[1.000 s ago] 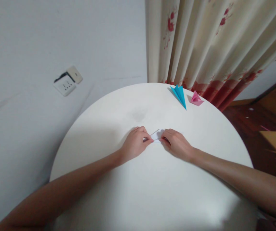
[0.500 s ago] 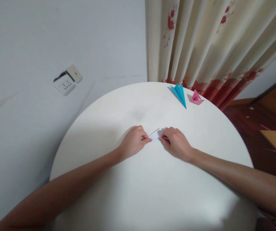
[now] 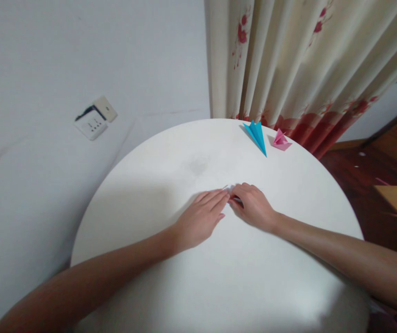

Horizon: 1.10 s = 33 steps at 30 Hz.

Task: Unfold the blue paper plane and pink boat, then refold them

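A small folded piece of white paper point(image 3: 229, 188) lies on the round white table point(image 3: 191, 286), mostly covered by both hands. My left hand point(image 3: 203, 215) rests flat over its left part, fingers stretched out and pointing to the right, thumb a little apart below. Curled fingers of my right hand point(image 3: 252, 206) grip the paper's right side, with thumb and forefinger close together. The two hands nearly touch at the fingertips. How the paper is folded under them is hidden.
Near the table's far right edge lie a blue paper plane point(image 3: 257, 137) and a pink folded paper figure point(image 3: 281, 140). Behind them hangs a cream curtain point(image 3: 288, 69) with red flowers. A wall socket point(image 3: 92, 124) is at the left.
My left hand has gone from pinching the paper's left end to lying flat over it, and has moved slightly right. My right hand stays in place on the paper.
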Tool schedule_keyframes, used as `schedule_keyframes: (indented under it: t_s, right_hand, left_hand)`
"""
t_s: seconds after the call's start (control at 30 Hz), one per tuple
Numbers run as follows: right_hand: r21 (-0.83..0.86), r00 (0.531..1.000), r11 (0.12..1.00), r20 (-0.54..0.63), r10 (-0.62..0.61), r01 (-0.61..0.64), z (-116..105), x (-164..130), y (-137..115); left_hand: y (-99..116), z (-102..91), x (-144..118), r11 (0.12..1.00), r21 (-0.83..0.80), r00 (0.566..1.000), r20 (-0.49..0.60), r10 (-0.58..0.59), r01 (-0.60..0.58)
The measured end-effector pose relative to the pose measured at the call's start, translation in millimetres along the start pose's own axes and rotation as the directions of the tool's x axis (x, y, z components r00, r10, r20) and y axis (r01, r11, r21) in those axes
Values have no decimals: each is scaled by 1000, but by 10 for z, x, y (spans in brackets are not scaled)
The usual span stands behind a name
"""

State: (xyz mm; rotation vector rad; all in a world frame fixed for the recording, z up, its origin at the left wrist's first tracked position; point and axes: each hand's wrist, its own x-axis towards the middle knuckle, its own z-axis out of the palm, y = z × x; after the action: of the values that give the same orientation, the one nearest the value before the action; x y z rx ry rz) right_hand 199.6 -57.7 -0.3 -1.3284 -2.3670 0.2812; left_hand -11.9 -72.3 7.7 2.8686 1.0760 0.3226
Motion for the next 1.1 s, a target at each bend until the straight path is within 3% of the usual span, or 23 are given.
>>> schedule_keyframes:
  t_s: [0.13,0.27,1.1]
  right_hand:
    - [31,999,999,-25,34,-33,5,-5,-1]
    - [56,998,997,-38,54,-52,4,-16,6]
    - [-86,983,985,-123,138,-149,-90,-187,105]
  left_hand:
    - [54,95,-59,992,116,994,103,37,-49]
    - [33,68,-78,989,139,990,139,33,-52]
    - [79,35,-74,990,136,994,105,19,-34]
